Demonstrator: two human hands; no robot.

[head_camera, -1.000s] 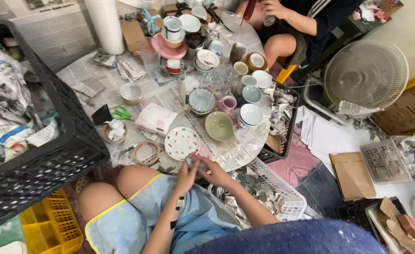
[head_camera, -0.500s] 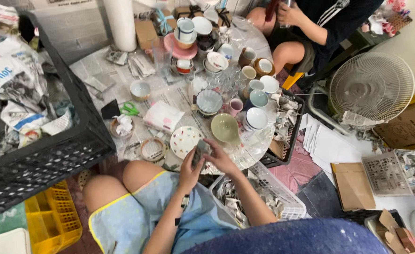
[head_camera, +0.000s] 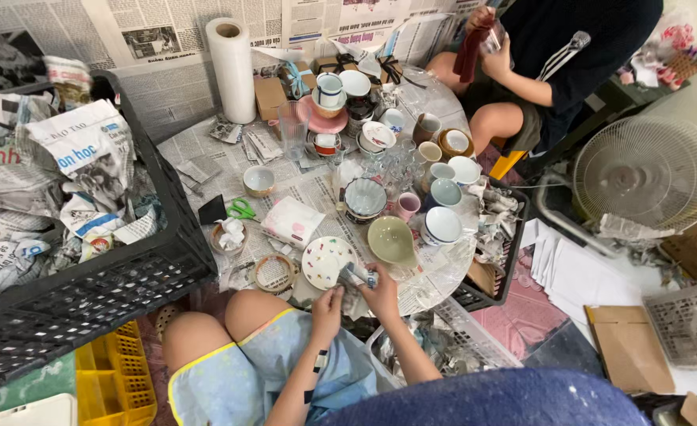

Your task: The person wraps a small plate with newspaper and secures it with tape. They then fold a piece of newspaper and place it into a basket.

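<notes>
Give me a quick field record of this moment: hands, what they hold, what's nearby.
left hand: on a small grey object, kind unclear
right hand: holding the same object
nearest: spotted plate, green bowl
table: newspaper-covered, crowded with cups and bowls
left side: black crate of crumpled newspaper
other person: seated opposite, wiping something

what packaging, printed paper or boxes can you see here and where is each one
Small brown cardboard box: far side of the round table, beside the white paper roll.
White and pink soft packet: table middle-left, near the green-handled scissors.
Printed newspaper sheets: spread at the top, grey-white.
Crumpled newspaper: filling the black plastic crate on the left.
Flat brown cardboard: on the floor, lower right.
Both hands, left and right, hold a small paper-wrapped item.
</notes>
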